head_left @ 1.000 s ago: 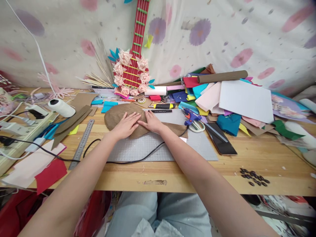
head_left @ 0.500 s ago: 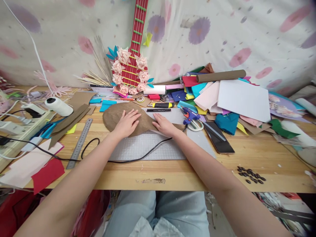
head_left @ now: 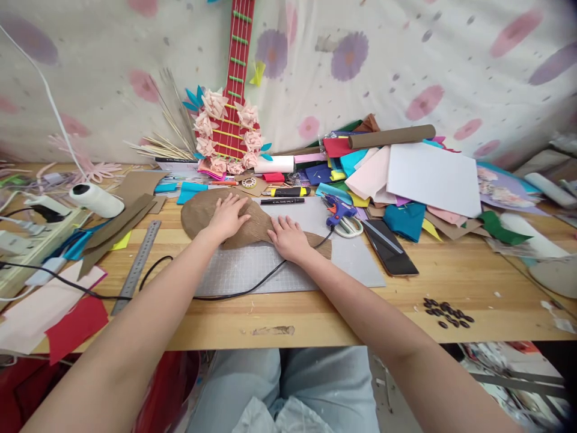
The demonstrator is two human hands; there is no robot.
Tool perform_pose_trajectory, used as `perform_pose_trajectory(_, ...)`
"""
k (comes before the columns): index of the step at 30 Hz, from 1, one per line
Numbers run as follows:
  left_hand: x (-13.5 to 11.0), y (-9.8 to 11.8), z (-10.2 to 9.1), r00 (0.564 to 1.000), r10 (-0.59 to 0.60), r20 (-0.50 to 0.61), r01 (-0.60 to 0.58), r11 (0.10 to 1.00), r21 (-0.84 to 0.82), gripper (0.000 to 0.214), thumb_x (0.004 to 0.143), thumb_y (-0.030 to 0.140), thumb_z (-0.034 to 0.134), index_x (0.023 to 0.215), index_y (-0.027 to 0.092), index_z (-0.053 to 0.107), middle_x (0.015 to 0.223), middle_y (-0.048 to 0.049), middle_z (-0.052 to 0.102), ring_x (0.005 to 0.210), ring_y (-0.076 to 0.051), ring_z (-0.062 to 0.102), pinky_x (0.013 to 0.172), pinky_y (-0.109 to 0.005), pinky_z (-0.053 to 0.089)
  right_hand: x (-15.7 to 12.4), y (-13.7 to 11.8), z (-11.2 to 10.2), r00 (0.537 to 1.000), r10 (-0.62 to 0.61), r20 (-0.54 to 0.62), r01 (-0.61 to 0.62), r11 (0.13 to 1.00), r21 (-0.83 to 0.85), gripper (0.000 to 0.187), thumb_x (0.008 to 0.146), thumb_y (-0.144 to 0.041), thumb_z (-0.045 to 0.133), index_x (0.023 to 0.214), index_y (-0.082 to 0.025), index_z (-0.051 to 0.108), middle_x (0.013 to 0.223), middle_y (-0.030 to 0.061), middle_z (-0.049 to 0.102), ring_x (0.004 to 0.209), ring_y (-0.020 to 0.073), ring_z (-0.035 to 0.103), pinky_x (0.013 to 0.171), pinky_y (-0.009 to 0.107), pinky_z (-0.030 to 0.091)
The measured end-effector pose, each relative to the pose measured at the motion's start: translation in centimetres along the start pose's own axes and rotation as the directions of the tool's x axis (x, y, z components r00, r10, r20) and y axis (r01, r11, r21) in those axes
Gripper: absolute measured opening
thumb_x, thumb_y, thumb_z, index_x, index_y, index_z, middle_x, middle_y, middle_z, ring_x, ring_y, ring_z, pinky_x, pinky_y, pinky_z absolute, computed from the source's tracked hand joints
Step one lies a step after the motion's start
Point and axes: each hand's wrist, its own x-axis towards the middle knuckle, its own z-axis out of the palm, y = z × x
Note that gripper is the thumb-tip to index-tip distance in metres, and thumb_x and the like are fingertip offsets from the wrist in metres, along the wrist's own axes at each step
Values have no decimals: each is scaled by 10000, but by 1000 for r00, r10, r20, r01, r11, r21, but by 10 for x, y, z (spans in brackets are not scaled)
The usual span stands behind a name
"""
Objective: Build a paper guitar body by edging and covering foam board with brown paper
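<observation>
A brown guitar-shaped piece point(head_left: 198, 221), covered in wrinkled paper, lies flat across the grey cutting mat point(head_left: 238, 276), its rounded body at the left and its narrow end at the right. My left hand point(head_left: 229, 218) rests on the rounded body with the fingers spread. Near the waist and neck, my right hand point(head_left: 288, 236) presses flat on the piece, fingers stretched out. Just behind them lie a black marker point(head_left: 282, 201) and a yellow-and-black utility knife point(head_left: 288, 192). To the right sits a blue glue gun point(head_left: 338, 212), whose black cord passes by my right hand.
A red guitar model point(head_left: 229, 135) with pink paper flowers leans at the back. Coloured paper point(head_left: 365, 174) is heaped at the right, beside a phone point(head_left: 391, 249) and black oval pieces point(head_left: 448, 314). Leftward are a steel ruler point(head_left: 137, 264), a thread spool point(head_left: 97, 199) and a power strip point(head_left: 54, 240).
My right hand has slid slightly toward me along the brown piece, whose narrow end now lies nearer the front. My left hand stays on the body. The whole view has shifted a little.
</observation>
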Motion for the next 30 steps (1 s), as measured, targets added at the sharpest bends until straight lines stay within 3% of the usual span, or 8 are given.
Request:
perform_pose_trajectory(11, 4, 0, -2, 1000, -21, 9, 22, 998, -55, 544, 840, 321, 522, 1356, 204, 396, 1437, -109, 389, 1375, -276, 251, 1104, -523, 189, -8, -6, 8, 995, 72, -71, -71, 997, 16, 687, 920, -551, 175, 1448, -117, 246, 1481, 148, 289, 1366, 343, 220, 1063, 542, 205)
perform_pose_trajectory(23, 7, -7, 0, 1000, 7, 13, -6, 995, -100, 533, 862, 378, 469, 1364, 220, 384, 1435, -99, 395, 1374, -277, 252, 1108, -524, 173, -12, -13, 8, 990, 114, -81, -113, 993, 15, 773, 885, -621, 189, 1454, -99, 219, 1483, 192, 256, 1370, 362, 190, 1044, 586, 177)
perform_pose_trajectory(30, 4, -10, -13, 978, 119, 169, -113, 993, -45, 913, 675, 537, 654, 1419, 181, 263, 1500, -160, 234, 1400, -332, 120, 1099, -555, 112, -11, -13, 10, 988, 123, -89, -122, 992, 18, 762, 885, -616, 210, 1453, -108, 225, 1482, 188, 262, 1370, 363, 191, 1039, 594, 187)
